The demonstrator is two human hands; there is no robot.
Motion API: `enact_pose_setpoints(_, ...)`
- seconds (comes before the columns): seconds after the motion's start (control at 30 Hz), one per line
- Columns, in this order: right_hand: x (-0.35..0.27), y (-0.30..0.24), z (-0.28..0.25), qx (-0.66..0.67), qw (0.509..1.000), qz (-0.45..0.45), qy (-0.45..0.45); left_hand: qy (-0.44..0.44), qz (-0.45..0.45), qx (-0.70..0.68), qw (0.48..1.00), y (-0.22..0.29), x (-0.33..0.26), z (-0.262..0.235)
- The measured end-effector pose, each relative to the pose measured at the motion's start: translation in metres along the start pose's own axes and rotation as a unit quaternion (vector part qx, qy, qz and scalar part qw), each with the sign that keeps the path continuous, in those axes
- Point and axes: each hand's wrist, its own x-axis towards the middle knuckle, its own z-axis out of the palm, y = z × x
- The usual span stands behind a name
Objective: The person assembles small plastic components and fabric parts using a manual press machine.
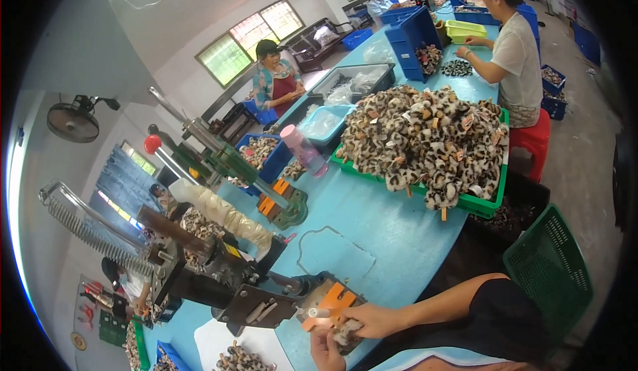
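A small furry piece [347, 333], mottled brown, white and black, is pinched in the fingers of my right hand [373, 320] at the front of a lever press. My left hand [325, 351] sits just left of it with fingers bent together; what lies between them is hidden. Right by my fingertips is the press's orange block [330, 302], with a pale round peg [319, 312] at its near side. The dark press body [226, 288] leans in from the left, its long handle [222, 215] wrapped in yellowish tape.
A green tray [490, 205] heaped with furry pieces [425, 141] stands beyond my right arm. More furry pieces [240, 359] lie on a white sheet [206, 338]. Past the press are a second press [286, 205] and a pink bottle [304, 150]. Several people work around the blue table [405, 238].
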Motion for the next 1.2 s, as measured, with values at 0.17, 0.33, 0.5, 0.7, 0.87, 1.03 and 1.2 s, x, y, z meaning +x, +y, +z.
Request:
enact_pose_setpoints(0.17, 0.003, -0.004, 0.0, -0.048, 0.999, -0.003, 0.008, -0.05, -0.152, -0.149, 0.976, 0.006, 0.0, -0.003)
enact_pose_setpoints(0.33, 0.005, -0.005, 0.005, -0.11, 0.992, -0.062, -0.015, -0.169, -0.148, -0.16, 0.961, 0.024, 0.005, -0.019)
enact_pose_setpoints(0.5, 0.003, -0.011, 0.0, -0.138, 0.98, -0.069, -0.124, -0.312, -0.18, 0.0, 0.933, -0.002, 0.006, -0.043)
enact_pose_setpoints(0.7, -0.006, -0.017, 0.003, -0.131, 0.979, -0.044, -0.151, -0.304, -0.253, -0.005, 0.918, 0.024, 0.008, -0.045)
enact_pose_setpoints(0.87, -0.001, -0.019, 0.01, -0.158, 0.979, -0.127, -0.008, -0.175, -0.09, -0.042, 0.98, 0.012, -0.01, -0.024)
enact_pose_setpoints(1.03, 0.013, -0.016, 0.002, -0.218, 0.962, -0.149, 0.062, -0.062, 0.084, 0.14, 0.985, 0.013, -0.008, -0.001)
enact_pose_setpoints(1.2, 0.061, -0.014, 0.004, -0.226, 0.958, -0.159, 0.072, 0.025, 0.084, 0.08, 0.993, -0.009, 0.019, 0.004)
